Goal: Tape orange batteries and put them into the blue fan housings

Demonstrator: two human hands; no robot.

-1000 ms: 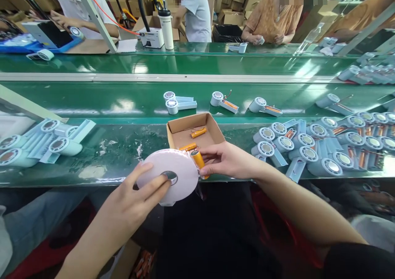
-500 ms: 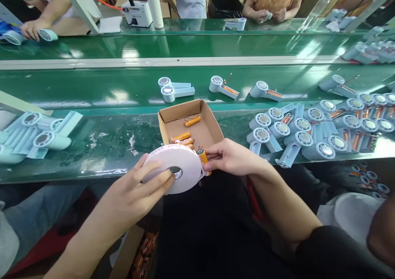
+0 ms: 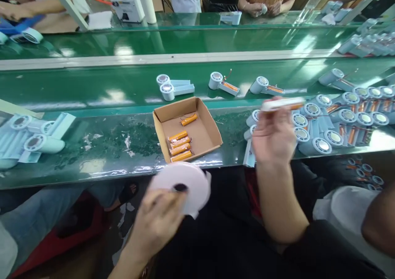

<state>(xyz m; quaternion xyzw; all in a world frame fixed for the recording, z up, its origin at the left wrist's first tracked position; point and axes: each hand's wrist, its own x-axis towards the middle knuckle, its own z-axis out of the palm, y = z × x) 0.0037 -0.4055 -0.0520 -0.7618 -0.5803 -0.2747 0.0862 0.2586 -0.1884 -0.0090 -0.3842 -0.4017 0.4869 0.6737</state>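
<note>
My left hand (image 3: pixel 159 217) grips a roll of white double-sided tape (image 3: pixel 194 184) below the bench edge, fingers at its core. A loose strip end sticks out from the roll's right side. Raised over the right part of the bench, my right hand (image 3: pixel 276 137) pinches an orange battery (image 3: pixel 296 105) with a white strip along its top; both are smeared by motion. Between the hands, a shallow cardboard box (image 3: pixel 205 137) holds several orange batteries (image 3: pixel 180 148) with thin wires.
Light-blue plastic housings (image 3: pixel 322 145) crowd the bench at right, and more housings (image 3: pixel 43 143) are stacked at left. Several housings (image 3: pixel 167 91) lie on the green conveyor belt (image 3: pixel 123 83) beyond the box. Co-workers' hands (image 3: pixel 265 9) are across the line.
My right hand has moved up and right, away from the roll, carrying the battery, which now has a white strip on it. My left hand and the roll have dropped slightly toward me.
</note>
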